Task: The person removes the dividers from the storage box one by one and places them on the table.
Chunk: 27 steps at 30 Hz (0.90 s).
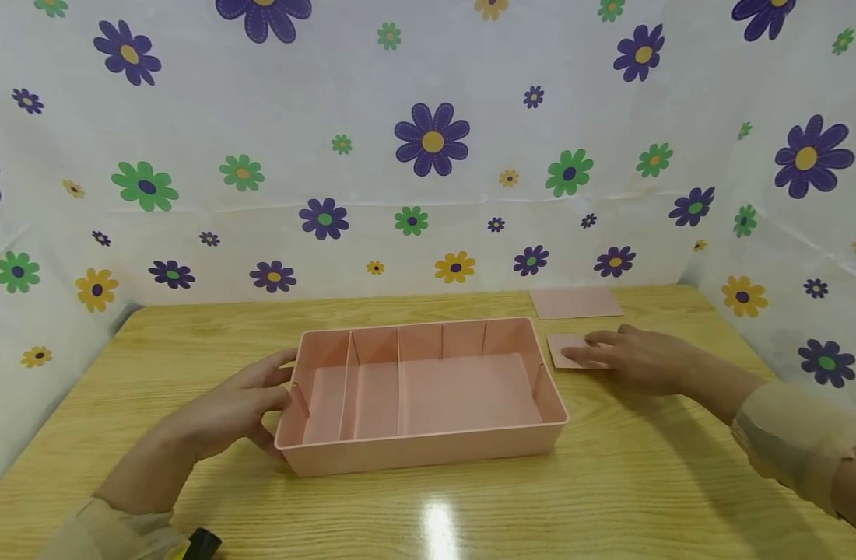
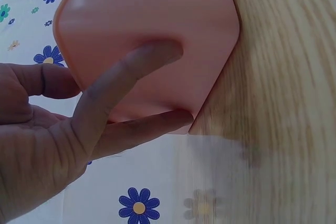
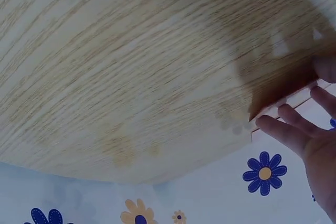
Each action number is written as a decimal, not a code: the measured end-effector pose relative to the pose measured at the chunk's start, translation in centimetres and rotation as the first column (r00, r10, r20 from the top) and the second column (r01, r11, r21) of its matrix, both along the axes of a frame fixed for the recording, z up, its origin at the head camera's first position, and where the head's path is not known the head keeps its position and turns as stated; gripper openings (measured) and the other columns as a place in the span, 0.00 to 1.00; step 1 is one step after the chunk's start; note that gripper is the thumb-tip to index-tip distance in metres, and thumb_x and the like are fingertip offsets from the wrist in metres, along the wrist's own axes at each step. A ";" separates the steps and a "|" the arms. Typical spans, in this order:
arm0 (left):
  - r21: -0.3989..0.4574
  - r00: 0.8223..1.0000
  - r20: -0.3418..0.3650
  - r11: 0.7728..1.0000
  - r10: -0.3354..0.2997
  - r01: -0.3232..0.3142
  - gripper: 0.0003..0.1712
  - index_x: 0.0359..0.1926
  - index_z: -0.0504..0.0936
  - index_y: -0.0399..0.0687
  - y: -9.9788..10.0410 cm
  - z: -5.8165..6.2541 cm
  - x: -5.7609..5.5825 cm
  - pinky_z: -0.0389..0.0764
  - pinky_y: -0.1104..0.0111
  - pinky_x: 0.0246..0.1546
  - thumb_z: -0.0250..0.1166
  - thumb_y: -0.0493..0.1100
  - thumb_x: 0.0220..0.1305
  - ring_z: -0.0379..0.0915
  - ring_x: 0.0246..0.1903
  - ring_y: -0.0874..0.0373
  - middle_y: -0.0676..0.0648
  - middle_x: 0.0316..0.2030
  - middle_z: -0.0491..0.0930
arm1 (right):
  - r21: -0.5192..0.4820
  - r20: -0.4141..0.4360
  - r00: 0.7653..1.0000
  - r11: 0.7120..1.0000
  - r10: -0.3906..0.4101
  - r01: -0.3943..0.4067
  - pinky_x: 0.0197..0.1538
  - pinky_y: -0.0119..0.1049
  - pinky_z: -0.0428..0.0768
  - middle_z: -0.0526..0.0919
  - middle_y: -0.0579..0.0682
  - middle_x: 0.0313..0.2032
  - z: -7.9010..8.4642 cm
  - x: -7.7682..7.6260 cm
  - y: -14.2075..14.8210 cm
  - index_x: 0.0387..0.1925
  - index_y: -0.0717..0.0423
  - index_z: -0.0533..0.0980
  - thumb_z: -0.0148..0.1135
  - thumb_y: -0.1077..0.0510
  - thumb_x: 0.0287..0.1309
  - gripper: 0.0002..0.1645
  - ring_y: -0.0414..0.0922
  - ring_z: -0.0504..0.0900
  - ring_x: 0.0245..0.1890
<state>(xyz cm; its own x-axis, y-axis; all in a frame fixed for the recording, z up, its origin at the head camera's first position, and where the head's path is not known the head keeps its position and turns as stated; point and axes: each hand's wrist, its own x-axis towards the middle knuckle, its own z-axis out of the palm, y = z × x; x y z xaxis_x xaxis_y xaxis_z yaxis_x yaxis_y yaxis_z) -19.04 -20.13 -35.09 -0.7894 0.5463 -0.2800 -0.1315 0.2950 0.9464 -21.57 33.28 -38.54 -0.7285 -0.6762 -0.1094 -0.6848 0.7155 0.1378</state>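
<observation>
Pink box [image 1: 428, 397] on wooden table [image 1: 624, 490]; far pink panel [image 1: 575, 303] beside floral cloth [image 1: 316, 101].

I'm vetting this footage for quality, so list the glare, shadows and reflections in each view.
Head: bright glare on the table in front of the pink tray, soft shadow below the right forearm; left wrist: dimmer, a flower of the cloth mirrored faintly in the table; right wrist: smudged yellow reflections in it, a dark strip beside the small card.

White flower-printed cloth [image 1: 372, 93] rises behind the wooden table [image 1: 344, 505].
</observation>
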 end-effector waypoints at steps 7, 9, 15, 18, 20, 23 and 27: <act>-0.002 1.000 0.001 1.000 0.001 -0.001 0.35 0.71 0.43 0.53 0.2 0.0 0.2 0.79 0.45 0.29 0.48 0.41 0.69 0.67 0.52 0.40 0.35 0.69 0.46 | -0.008 0.031 1.000 1.000 0.007 -0.006 0.43 0.59 0.77 0.68 0.64 0.59 -0.5 -0.5 0.3 0.67 0.40 0.58 0.51 0.69 0.59 0.37 0.65 0.73 0.46; -0.004 1.000 -0.004 1.000 0.000 0.000 0.34 0.71 0.43 0.53 0.2 0.0 0.2 0.79 0.45 0.29 0.47 0.41 0.70 0.67 0.53 0.40 0.35 0.69 0.46 | -0.037 0.027 1.000 0.999 -0.004 0.005 0.43 0.60 0.77 0.68 0.65 0.58 -0.6 -0.6 0.3 0.66 0.42 0.60 0.48 0.70 0.60 0.36 0.66 0.73 0.46; -0.010 1.000 0.000 1.000 -0.001 0.001 0.33 0.71 0.44 0.54 0.0 0.0 0.1 0.79 0.44 0.29 0.47 0.42 0.70 0.66 0.53 0.40 0.36 0.68 0.48 | -0.087 0.034 0.999 0.995 -0.042 0.045 0.42 0.61 0.77 0.68 0.65 0.57 -0.7 -1.2 -0.1 0.65 0.42 0.62 0.47 0.69 0.60 0.33 0.67 0.72 0.45; -0.010 1.000 0.006 1.000 0.003 -0.003 0.33 0.71 0.44 0.54 0.1 0.1 0.1 0.79 0.44 0.29 0.48 0.42 0.70 0.67 0.52 0.39 0.37 0.68 0.48 | -0.094 0.019 0.999 0.995 -0.038 0.040 0.43 0.61 0.76 0.69 0.65 0.57 -0.8 -1.4 -0.2 0.64 0.42 0.63 0.46 0.67 0.62 0.30 0.67 0.72 0.45; -0.010 1.000 0.001 1.000 0.000 0.000 0.34 0.71 0.44 0.54 0.1 0.1 0.1 0.79 0.44 0.29 0.48 0.42 0.70 0.67 0.52 0.39 0.36 0.68 0.48 | -0.102 0.012 0.999 0.994 -0.038 0.039 0.44 0.62 0.76 0.69 0.65 0.57 -0.9 -1.5 -0.2 0.64 0.43 0.64 0.45 0.66 0.63 0.29 0.67 0.72 0.46; -0.009 1.000 -0.005 1.000 0.000 0.000 0.33 0.71 0.44 0.54 0.1 0.1 0.1 0.79 0.44 0.29 0.47 0.43 0.70 0.66 0.53 0.39 0.36 0.68 0.49 | -0.113 0.014 0.999 0.993 -0.045 0.046 0.46 0.62 0.74 0.69 0.66 0.57 -0.9 -1.7 -0.4 0.64 0.43 0.64 0.44 0.65 0.64 0.28 0.67 0.72 0.47; -0.011 1.000 -0.008 1.000 0.003 -0.003 0.33 0.71 0.43 0.54 0.1 0.1 0.0 0.79 0.44 0.29 0.46 0.43 0.71 0.66 0.53 0.39 0.36 0.68 0.49 | -0.113 0.009 0.999 0.992 -0.049 0.050 0.49 0.62 0.73 0.68 0.66 0.57 -0.9 -1.8 -0.5 0.63 0.44 0.64 0.44 0.64 0.65 0.27 0.66 0.71 0.50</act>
<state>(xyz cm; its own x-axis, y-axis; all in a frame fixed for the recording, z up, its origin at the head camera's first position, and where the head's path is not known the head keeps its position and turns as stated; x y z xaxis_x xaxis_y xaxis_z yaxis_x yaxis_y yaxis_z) -19.03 -20.03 -35.00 -0.7931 0.5411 -0.2796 -0.1248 0.3050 0.9441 -23.36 32.76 -39.49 -0.7611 -0.6475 -0.0389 -0.6487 0.7594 0.0505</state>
